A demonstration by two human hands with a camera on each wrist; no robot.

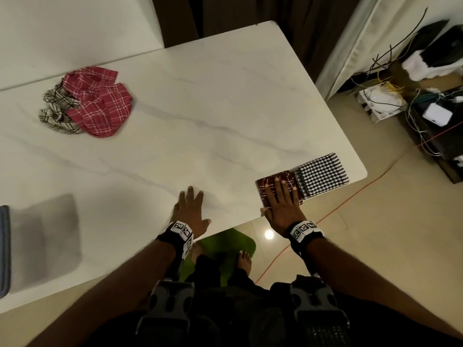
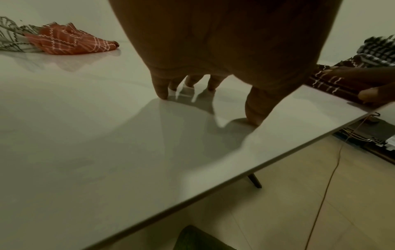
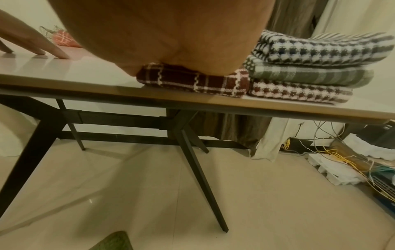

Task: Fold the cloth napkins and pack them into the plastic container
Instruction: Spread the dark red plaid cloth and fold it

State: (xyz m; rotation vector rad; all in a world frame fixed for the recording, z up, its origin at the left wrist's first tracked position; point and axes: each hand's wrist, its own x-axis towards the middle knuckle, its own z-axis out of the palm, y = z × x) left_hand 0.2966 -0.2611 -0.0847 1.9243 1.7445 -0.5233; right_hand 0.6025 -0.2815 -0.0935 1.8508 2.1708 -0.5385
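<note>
My right hand (image 1: 280,194) lies flat, fingers straight, pressing on a folded dark red plaid napkin (image 1: 263,191) at the table's near right edge; its palm (image 3: 171,42) covers the napkin's (image 3: 192,82) top. Right beside it stands a stack of folded napkins, black-and-white houndstooth (image 1: 323,174) on top. My left hand (image 1: 191,204) rests spread on bare table, fingertips (image 2: 162,91) touching the surface, holding nothing. A crumpled red plaid napkin (image 1: 100,106) and a cream striped one (image 1: 53,108) lie at the far left. The translucent plastic container (image 1: 45,236) sits near left, blurred.
In the stack, a green plaid napkin (image 3: 310,74) and a red houndstooth one (image 3: 299,92) lie under the top napkin (image 3: 320,49). A blue lid (image 1: 5,251) shows at the left frame edge. Cables and boxes (image 1: 406,101) clutter the floor to the right.
</note>
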